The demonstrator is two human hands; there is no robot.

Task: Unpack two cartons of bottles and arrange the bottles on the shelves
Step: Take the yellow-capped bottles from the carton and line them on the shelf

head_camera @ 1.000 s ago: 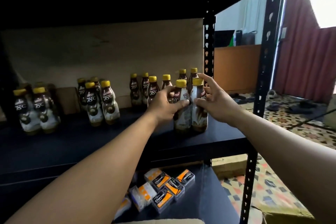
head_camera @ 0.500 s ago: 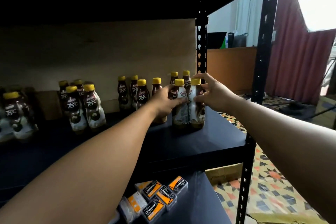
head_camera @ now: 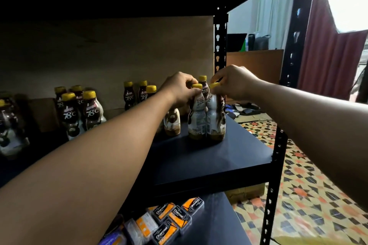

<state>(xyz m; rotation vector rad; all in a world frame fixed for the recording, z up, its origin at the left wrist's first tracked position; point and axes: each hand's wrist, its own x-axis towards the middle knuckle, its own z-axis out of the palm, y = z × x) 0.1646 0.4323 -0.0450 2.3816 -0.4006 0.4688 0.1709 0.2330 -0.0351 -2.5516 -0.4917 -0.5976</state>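
Bottles (head_camera: pixel 206 117) upright on shelf (head_camera: pixel 209 157); both hands apparently pinching caps.

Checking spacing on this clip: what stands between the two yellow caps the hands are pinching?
In the head view, another bottle's cap, from the row behind, shows between the left cap and right cap.

At nine o'clock I see a bottle (head_camera: pixel 9 125) cut by the edge; my left hand (head_camera: pixel 180 90) hides another bottle's top (head_camera: pixel 172 123).
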